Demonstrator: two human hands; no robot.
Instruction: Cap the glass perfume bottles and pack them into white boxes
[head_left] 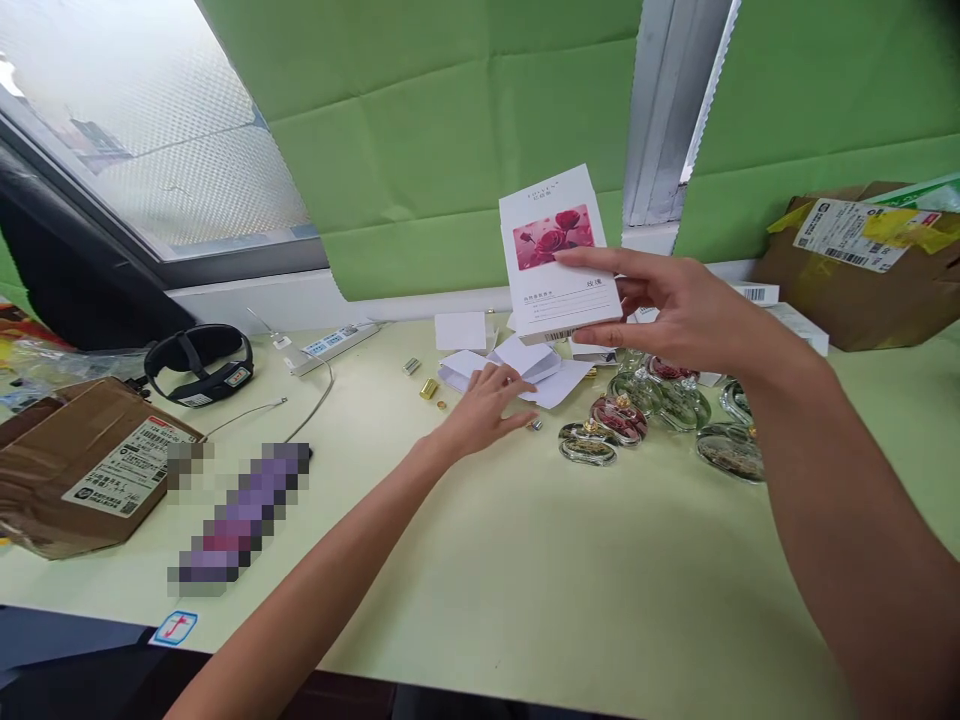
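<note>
My right hand (686, 310) grips a white box (532, 295) with a rose picture on its front, holding it up above the table. The thumb is under the lower edge and a finger lies across the front. My left hand (487, 408) hovers low over the table with fingers apart, beside some white folded card pieces (559, 385). Close to its thumb lies a small silver cap (535, 425). To the right lie several flat oval glass pieces with gold tops, among them a green one (587, 445) and a red one (619, 418).
Small gold (428, 389) and silver (411, 366) cylinders lie left of the cards. A power strip (330, 350), a black head strap (199, 370), a carton (97, 470) and a blurred purple object (247, 515) are at the left. Another carton (862, 270) stands back right.
</note>
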